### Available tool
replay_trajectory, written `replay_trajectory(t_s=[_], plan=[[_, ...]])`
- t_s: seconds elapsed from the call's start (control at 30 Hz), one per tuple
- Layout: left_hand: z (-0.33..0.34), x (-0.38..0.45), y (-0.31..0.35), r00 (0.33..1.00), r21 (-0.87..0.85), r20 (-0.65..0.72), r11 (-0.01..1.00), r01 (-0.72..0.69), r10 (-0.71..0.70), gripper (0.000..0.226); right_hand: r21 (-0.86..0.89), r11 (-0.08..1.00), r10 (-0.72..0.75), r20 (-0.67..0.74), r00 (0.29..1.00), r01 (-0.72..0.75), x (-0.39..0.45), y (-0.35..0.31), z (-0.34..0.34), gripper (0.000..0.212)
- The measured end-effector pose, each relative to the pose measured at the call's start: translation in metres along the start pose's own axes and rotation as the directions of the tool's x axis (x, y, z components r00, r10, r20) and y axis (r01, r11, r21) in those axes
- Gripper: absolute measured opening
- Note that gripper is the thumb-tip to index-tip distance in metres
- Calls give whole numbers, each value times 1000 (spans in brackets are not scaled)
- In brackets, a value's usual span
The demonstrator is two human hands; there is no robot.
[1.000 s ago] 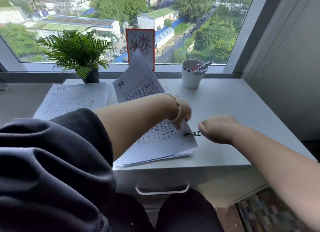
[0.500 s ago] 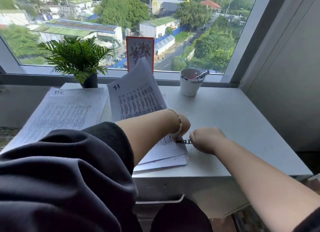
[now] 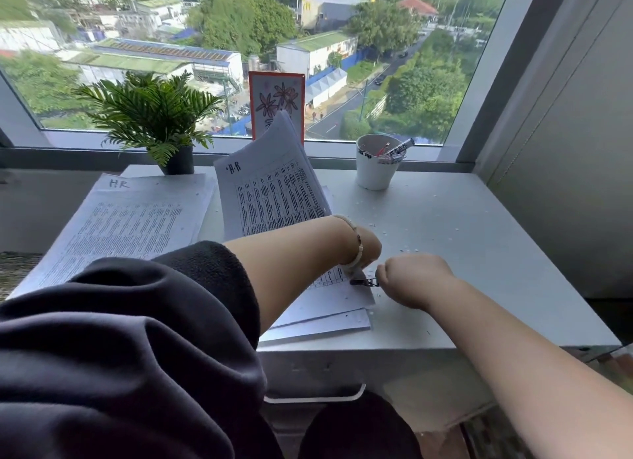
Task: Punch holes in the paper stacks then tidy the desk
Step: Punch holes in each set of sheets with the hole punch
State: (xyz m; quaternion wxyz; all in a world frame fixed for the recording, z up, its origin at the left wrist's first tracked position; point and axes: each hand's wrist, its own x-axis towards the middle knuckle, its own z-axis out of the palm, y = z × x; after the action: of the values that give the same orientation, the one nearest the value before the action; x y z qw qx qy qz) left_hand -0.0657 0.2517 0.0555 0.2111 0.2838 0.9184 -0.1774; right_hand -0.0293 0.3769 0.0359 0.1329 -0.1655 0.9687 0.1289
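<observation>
Window-side desk [image 3: 479, 253] at frame centre; left hand [image 3: 368, 249] pins the paper stack [image 3: 274, 198]; right hand [image 3: 411, 277], grip closed round the hole punch [image 3: 364, 282]; loose sheets could skew, likely misaligning holes.

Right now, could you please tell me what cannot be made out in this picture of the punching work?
All from the head view:
- Left hand: fingers hidden behind its own wrist and bracelet.
- Right hand: seen from the back, fingers curled under; its grip on the hole punch is hidden.
- Hole punch: only a small dark tip shows.
- Print on the paper stack: too small to read.
- Cup contents: too small to identify.
</observation>
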Motion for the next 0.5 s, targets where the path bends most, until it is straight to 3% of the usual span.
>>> replay_trajectory(t_s=[0.17, 0.37, 0.5], plan=[[-4, -15, 12, 999, 104, 2, 993, -52, 52, 14, 33, 998, 42, 112, 993, -46, -6, -6, -10, 38], [-5, -28, 15, 992, 221, -24, 969, -112, 121, 16, -31, 1000, 1, 73, 997, 1, -13, -9, -9, 36], [5, -22, 11, 999, 122, -4, 992, -40, 41, 22, 10, 1000, -17, 62, 998, 16, -18, -13, -7, 33]])
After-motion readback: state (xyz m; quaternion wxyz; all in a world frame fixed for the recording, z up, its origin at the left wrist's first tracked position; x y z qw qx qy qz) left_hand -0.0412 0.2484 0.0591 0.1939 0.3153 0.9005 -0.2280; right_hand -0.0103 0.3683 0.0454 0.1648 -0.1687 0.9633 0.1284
